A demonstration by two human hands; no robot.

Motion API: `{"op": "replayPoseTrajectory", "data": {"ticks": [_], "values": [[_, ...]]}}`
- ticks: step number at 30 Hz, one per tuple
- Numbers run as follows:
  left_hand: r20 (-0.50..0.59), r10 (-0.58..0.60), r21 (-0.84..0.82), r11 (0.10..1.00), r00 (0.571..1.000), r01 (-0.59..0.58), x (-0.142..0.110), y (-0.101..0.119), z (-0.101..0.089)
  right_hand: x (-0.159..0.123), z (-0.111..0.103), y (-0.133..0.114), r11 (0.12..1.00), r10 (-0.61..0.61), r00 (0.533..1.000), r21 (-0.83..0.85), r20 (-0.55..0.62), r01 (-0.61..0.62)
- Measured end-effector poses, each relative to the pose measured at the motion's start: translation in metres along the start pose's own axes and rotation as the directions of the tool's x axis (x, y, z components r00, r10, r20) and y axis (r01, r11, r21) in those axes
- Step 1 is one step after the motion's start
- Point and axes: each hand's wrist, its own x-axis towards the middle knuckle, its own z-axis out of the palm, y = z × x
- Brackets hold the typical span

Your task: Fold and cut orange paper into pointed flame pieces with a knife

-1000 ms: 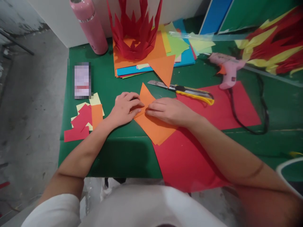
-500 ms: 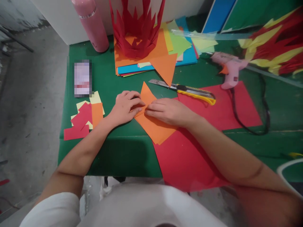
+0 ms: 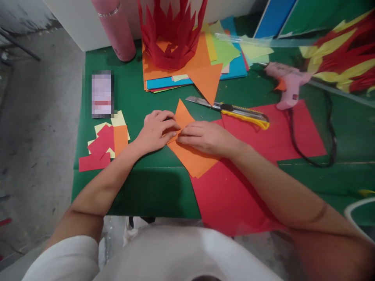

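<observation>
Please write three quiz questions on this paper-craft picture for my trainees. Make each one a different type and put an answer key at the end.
1. Multiple choice. Which thing do the left hand and the right hand both touch?
a) the pink bottle
b) the pointed orange paper
c) the red paper crown

2. True or false. The utility knife lies with its blade exposed.

3. Fill in the blank. As pictured, the pink glue gun lies to the ____ of the utility knife.

Key
1. b
2. True
3. right
</observation>
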Motion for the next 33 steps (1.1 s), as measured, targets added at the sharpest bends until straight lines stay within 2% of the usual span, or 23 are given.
{"op": "replayPoseTrajectory", "data": {"ticks": [8,22,29,33], "values": [[-0.015,0.015,-0.003,1.0,1.0,-0.015,0.0,-0.002,0.002,0.003,0.004,-0.002,1.0,0.009,1.0,0.011,-0.003,-0.009],[-0.006,0.002,-0.025,1.0,1.0,-0.002,0.001,-0.001,0.001,0.01,0.01,-0.008,0.985,0.044,0.989,0.17,-0.142,-0.019],[-0.015,0.003,-0.027,1.0,1.0,-0.003,0.001,-0.002,0.002,0.011,0.008,-0.011,0.999,0.025,0.997,0.049,-0.075,-0.021],[-0.028,-0.001,-0.028,1.0,1.0,0.0,0.001,-0.002,0.003,0.012,0.008,-0.013,0.999,0.017,0.997,0.039,-0.073,-0.014]]}}
